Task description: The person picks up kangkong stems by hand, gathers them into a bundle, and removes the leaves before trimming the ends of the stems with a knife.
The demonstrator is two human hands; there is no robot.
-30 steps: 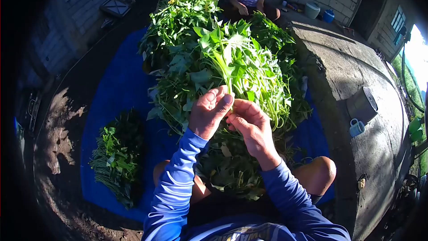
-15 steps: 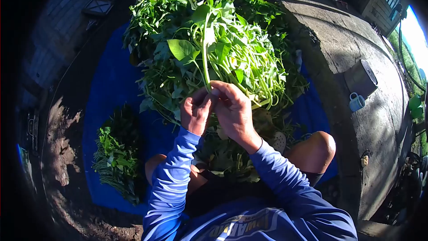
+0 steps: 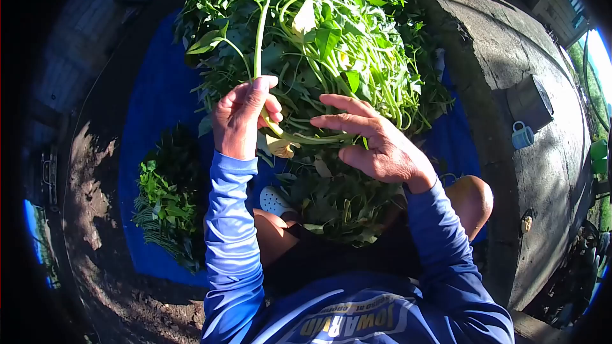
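My left hand [image 3: 241,118] pinches a long green leafy stem [image 3: 259,38] that rises over the pile and bends rightward below the fingers. My right hand [image 3: 376,137] is to its right, fingers spread, beside the stem's lower part; a thumb and fingers lie either side of that part without closing on it. A withered yellowish leaf [image 3: 280,147] hangs under the bend. Beyond both hands is a large heap of leafy green stems [image 3: 376,70]. Darker leaves [image 3: 344,207] lie between my legs.
A blue tarp [image 3: 150,95] lies under the greens, with a smaller bundle [image 3: 166,207] at its left. On the concrete ledge [image 3: 494,57] at the right stand a light blue mug [image 3: 522,135] and a grey container [image 3: 530,103]. A light clog [image 3: 274,201] shows near my left knee.
My hands have moved apart. The left has shifted left and up with the stem, while the right has opened and moved right. The view has tilted slightly down.
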